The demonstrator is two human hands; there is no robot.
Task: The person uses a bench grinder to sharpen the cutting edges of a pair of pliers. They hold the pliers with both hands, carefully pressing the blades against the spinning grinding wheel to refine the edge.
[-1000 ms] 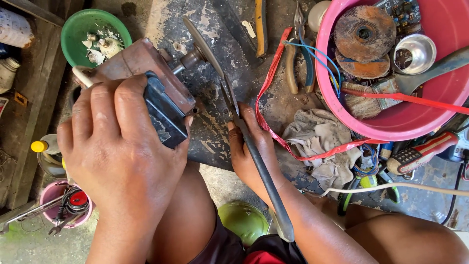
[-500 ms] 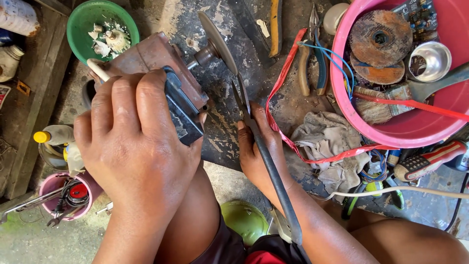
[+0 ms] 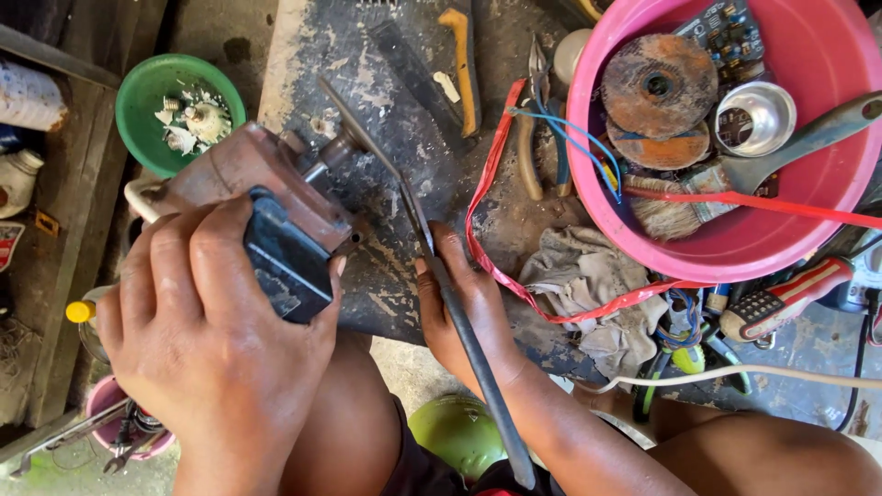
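My left hand (image 3: 207, 349) grips a rusty brown motor-like tool body (image 3: 243, 179) with a dark blue block (image 3: 287, 262) on its side, holding it down on a worn dark board (image 3: 386, 138). A short shaft sticks out of the tool toward a long thin dark metal rod (image 3: 459, 312). My right hand (image 3: 469, 308) is closed around that rod at the board's near edge; the rod runs from the shaft back past my wrist.
A pink basin (image 3: 735, 248) at the right holds rusty discs, a brush, a metal cup and a circuit board. A green bowl (image 3: 152, 87) with small parts sits far left. Pliers (image 3: 533, 138), a red strap (image 3: 491, 184), a grey rag (image 3: 588, 276) and screwdrivers lie between.
The view has shifted a little; both hands and the tool sit slightly lower and to the right in frame. The grips on tool and rod are unchanged.
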